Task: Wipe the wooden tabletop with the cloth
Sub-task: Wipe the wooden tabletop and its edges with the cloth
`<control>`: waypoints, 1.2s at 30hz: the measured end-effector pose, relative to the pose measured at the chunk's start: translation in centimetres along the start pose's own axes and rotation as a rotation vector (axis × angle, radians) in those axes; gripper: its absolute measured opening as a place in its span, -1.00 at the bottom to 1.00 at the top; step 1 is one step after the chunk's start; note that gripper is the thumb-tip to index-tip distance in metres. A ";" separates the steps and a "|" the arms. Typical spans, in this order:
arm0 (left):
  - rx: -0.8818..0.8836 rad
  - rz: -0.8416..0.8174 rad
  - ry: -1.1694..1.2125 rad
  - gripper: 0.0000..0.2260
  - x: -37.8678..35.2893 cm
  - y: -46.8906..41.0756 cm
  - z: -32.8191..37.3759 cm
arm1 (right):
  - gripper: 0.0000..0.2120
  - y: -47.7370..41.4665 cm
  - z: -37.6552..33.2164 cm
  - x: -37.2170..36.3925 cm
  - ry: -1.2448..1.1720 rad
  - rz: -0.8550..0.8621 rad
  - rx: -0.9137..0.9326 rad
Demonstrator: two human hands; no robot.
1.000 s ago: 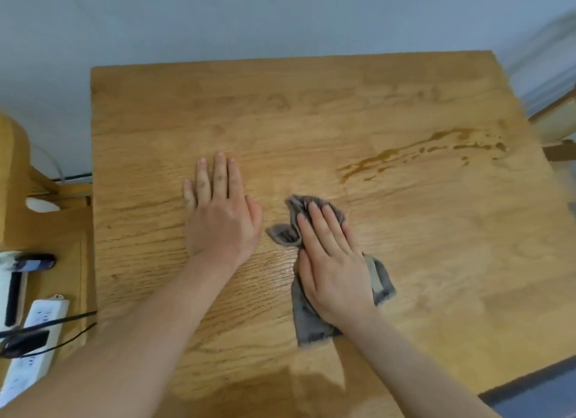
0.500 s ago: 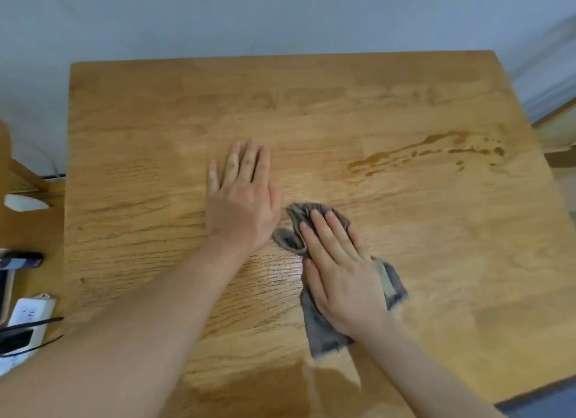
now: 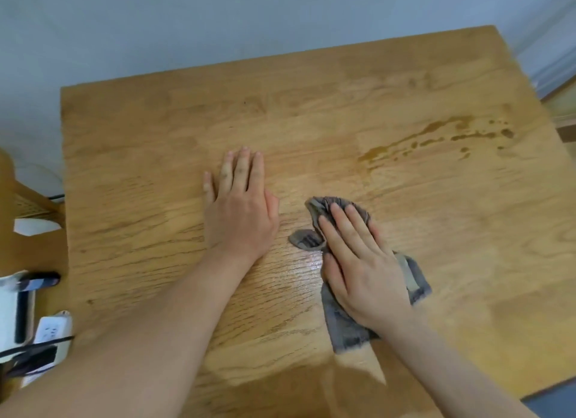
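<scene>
Pressing crumpled grey fabric cloth [image 3: 344, 330] onto the middle of the pale-oak wooden table [image 3: 149, 168] with flat, straight-fingered right grip [image 3: 364, 268]; bracing with left grip [image 3: 241, 212], flat, holding nothing. Seemingly wiping midway (wet sheen [image 3: 311, 258] beside cloth), leaving amber liquid streak [image 3: 436, 131] beyond untouched.

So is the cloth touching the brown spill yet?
Apart. The head view shows bare tabletop between the far edge of the cloth and the brown spill, which lies farther back, to the right.
</scene>
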State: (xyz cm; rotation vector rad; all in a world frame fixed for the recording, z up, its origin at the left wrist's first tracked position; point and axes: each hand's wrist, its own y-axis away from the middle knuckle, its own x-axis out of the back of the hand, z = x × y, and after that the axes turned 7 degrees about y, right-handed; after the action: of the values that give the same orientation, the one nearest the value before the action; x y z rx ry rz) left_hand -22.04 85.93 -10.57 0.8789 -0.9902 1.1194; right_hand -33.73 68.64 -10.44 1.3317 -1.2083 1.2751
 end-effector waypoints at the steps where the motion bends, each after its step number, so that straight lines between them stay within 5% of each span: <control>1: -0.004 -0.003 -0.002 -0.48 0.0 -0.1 0.0 | -0.53 0.3 0.5 -0.1 -0.013 -0.002 0.015; 8: 0.010 0.002 0.005 -0.49 0.1 0.0 0.2 | -0.49 -16.4 0.7 -0.7 -0.048 0.018 -0.269; 15: 0.035 -0.017 0.010 -0.47 0.1 -0.1 0.1 | -0.56 -5.2 -0.1 -0.4 -0.051 -0.025 0.166; 23: 0.040 -0.021 0.016 -0.49 0.1 -0.2 0.2 | -0.50 -26.5 0.8 -1.0 -0.044 0.000 -0.209; 29: 0.062 0.027 0.075 -0.62 -0.2 0.0 0.2 | -0.56 -21.3 -1.9 -1.5 -0.080 0.034 0.245; 34: 0.043 0.061 0.107 -0.72 -0.1 -0.4 -0.2 | -0.54 -25.3 3.6 -1.0 -0.036 0.043 -0.156; 36: 0.059 0.074 0.126 -0.72 -0.1 -0.5 -0.2 | -0.53 -27.0 1.6 -1.0 -0.014 0.001 -0.111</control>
State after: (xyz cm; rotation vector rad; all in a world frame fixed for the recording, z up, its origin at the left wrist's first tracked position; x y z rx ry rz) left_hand -21.52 85.99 -10.74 0.8140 -0.8950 1.2566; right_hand -6.70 70.19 -11.01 1.2616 -1.2714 1.1832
